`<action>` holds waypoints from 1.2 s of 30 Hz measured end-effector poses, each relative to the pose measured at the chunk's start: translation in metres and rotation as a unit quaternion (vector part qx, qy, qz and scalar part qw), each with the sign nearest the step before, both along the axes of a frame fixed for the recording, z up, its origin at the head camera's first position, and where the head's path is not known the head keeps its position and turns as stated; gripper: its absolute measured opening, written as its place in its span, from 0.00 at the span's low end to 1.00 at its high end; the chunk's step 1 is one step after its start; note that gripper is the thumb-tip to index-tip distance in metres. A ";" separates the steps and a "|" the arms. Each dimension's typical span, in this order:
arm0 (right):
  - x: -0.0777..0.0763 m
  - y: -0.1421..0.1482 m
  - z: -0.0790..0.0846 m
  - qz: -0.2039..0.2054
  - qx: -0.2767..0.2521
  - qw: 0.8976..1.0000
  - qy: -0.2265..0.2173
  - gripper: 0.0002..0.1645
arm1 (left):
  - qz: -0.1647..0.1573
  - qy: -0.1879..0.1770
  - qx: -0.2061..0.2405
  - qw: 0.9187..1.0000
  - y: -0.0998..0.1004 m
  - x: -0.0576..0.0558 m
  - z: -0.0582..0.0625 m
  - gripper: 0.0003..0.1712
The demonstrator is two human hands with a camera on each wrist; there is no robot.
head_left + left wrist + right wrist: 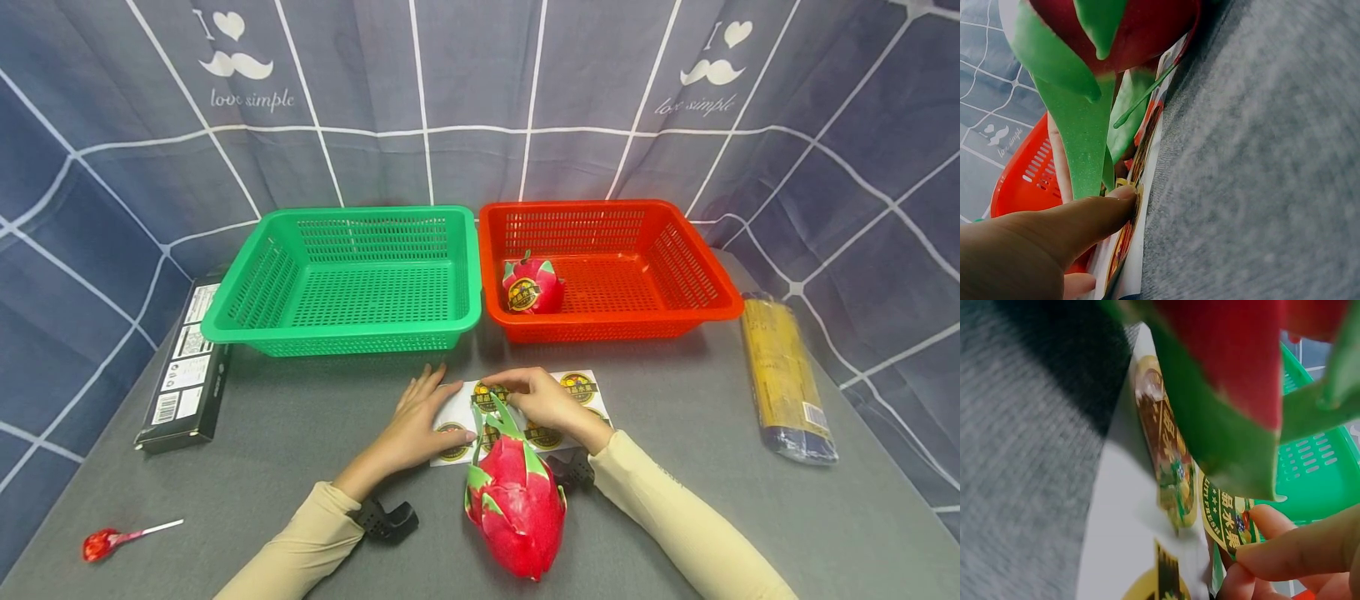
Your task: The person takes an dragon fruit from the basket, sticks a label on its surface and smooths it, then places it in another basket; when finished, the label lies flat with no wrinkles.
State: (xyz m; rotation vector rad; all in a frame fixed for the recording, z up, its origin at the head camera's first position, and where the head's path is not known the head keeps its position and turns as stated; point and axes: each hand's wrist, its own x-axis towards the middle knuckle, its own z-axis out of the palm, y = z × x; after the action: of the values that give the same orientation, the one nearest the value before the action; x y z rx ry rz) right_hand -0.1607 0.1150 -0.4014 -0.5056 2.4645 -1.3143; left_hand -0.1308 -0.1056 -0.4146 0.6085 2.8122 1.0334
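Observation:
A white sheet of round fruit stickers (453, 410) lies on the table between both hands. My left hand (411, 427) rests at its left side, fingers fairly straight, with the thumb (1100, 215) pressing on the sheet. My right hand (551, 402) pinches a round gold-and-black sticker (1230, 519) between thumb and fingertips; its edge stands up from the sheet. Nearer to me lies a red dragon fruit (517, 508) with green leaf tips, partly covering the sheet. Another dragon fruit (547, 287), bearing a round sticker, sits in the red basket (615, 317).
A green basket (360, 333) stands at the back left, beside the red one. At the left lie a black-and-white box (183, 375) and a red lollipop (101, 543). A yellow packet in clear wrap (787, 375) lies at the right.

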 end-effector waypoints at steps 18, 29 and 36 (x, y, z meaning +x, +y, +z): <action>0.004 0.000 0.000 -0.092 -0.002 0.995 -0.038 0.17 | -0.004 0.003 0.003 1.000 0.002 0.000 0.000 0.44; 0.005 0.008 0.004 -0.108 -0.036 0.993 -0.013 0.18 | -0.011 0.001 -0.003 1.000 0.001 0.000 0.002 0.43; 0.010 0.017 0.015 -0.131 -0.052 0.990 -0.016 0.18 | -0.013 -0.007 0.011 1.000 -0.004 -0.001 0.006 0.39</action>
State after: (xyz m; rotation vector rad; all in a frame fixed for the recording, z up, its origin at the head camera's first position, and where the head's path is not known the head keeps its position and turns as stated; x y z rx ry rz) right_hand -0.1502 0.1324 -0.3867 -0.1838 2.5102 -1.5445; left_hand -0.1320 -0.1091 -0.4086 0.6345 2.7773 1.0600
